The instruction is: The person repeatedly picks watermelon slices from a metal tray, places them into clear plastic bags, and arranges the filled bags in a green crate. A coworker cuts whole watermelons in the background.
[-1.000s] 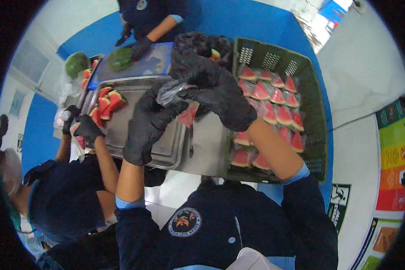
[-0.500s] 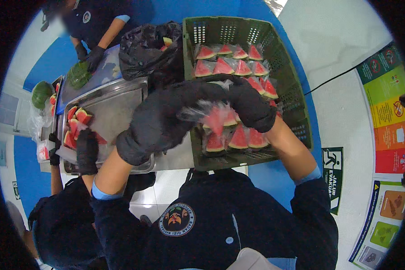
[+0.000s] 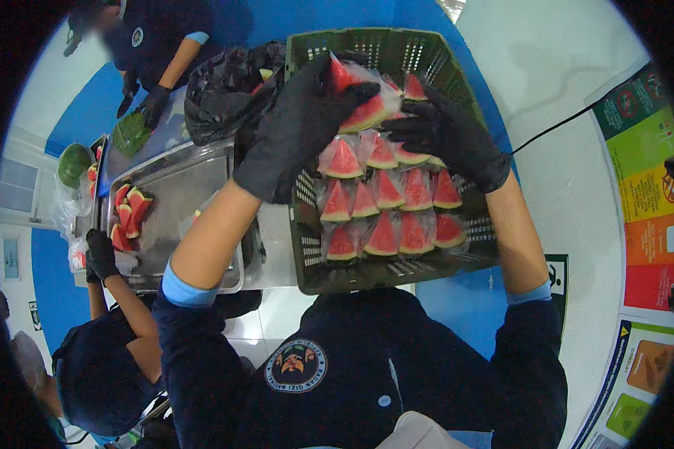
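The left hand (image 3: 296, 123) grips a bagged watermelon wedge (image 3: 371, 114) over the plastic crate (image 3: 389, 281); the right hand (image 3: 457, 138) spreads its fingers over neighbouring wedges (image 3: 416, 189), contact unclear, perhaps steadying their rows.

Watermelon wedges (image 3: 383, 235) in crate (image 3: 393, 278), tray (image 3: 191, 187) left of crate, bag (image 3: 221, 101) behind tray
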{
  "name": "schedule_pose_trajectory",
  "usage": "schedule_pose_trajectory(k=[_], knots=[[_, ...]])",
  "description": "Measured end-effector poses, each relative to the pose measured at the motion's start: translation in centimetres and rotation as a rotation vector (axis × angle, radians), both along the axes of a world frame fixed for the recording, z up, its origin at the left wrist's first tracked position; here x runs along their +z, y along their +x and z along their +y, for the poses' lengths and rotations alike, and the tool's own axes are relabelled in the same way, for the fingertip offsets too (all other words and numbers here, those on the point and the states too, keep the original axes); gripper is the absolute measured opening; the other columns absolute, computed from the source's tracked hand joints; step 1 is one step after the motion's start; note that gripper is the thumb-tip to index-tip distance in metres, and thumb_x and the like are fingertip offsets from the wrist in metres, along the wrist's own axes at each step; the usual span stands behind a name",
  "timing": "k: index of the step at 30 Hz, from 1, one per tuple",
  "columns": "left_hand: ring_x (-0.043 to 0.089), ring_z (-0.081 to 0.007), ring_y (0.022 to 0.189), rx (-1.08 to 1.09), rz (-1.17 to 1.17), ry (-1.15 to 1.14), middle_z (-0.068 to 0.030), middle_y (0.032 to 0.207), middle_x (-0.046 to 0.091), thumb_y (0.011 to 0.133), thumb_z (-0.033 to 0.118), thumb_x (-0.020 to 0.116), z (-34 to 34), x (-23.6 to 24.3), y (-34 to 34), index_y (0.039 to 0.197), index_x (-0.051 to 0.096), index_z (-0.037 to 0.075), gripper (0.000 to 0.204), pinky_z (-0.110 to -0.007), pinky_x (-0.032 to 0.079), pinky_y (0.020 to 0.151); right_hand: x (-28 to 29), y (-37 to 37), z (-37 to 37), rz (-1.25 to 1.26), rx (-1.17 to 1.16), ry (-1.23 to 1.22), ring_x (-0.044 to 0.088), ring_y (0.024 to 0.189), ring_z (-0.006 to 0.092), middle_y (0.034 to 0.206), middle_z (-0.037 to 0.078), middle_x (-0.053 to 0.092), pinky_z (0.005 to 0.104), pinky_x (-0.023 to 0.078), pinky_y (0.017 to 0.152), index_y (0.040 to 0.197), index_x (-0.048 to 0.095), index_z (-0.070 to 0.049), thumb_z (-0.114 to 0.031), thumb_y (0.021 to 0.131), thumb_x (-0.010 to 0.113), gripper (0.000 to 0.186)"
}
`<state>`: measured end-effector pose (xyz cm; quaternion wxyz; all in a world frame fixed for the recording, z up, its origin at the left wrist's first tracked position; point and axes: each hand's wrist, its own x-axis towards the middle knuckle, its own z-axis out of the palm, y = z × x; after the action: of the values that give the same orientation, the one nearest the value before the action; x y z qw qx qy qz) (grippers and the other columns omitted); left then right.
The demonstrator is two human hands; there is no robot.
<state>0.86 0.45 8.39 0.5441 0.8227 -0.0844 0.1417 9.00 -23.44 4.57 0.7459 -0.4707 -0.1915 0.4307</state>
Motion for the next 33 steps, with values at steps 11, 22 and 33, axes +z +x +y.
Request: schedule_pose_trajectory(k=[11,22,33], knots=[[0.050,-0.0164,0.082,-0.113,-0.195,0.093,-0.0071,0.094,0.057,0.092,0.027,0.054,-6.2,-19.9,20.4,0.119,0.053,0.006,0.034,-0.033,0.043,0.073,-9.3,11.1,-6.3,-1.519,-0.391,-0.677,0.055,0.107,0.0160,0.126,0.006,0.056,0.0330,0.046,0.084,0.137,0.041,-0.008,-0.028,0.096,0.046,0.046],[0.054,-0.0222,0.099,-0.200,0.323,0.266,-0.0114,0.107,0.058,0.094,0.026,0.045,-13.5,-26.2,23.1,0.119,0.053,0.013,0.030,-0.039,0.043,0.088,-9.9,11.7,-6.3,-1.097,-0.422,-0.574,0.054,0.111,0.0233,0.130,0.011,0.051,0.0363,0.045,0.091,0.138,0.040,-0.010,-0.022,0.090,0.052,0.051],[0.065,-0.0323,0.094,0.381,0.463,0.346,-0.0165,0.098,0.068,0.084,0.043,0.054,-15.9,-23.8,22.1,0.094,0.069,0.009,0.039,-0.042,0.051,0.079,-15.1,16.6,-0.7,-0.603,-0.397,-0.960,0.058,0.101,0.0372,0.120,0.021,0.058,0.0462,0.044,0.090,0.128,0.051,-0.004,-0.044,0.095,0.040,0.053]])
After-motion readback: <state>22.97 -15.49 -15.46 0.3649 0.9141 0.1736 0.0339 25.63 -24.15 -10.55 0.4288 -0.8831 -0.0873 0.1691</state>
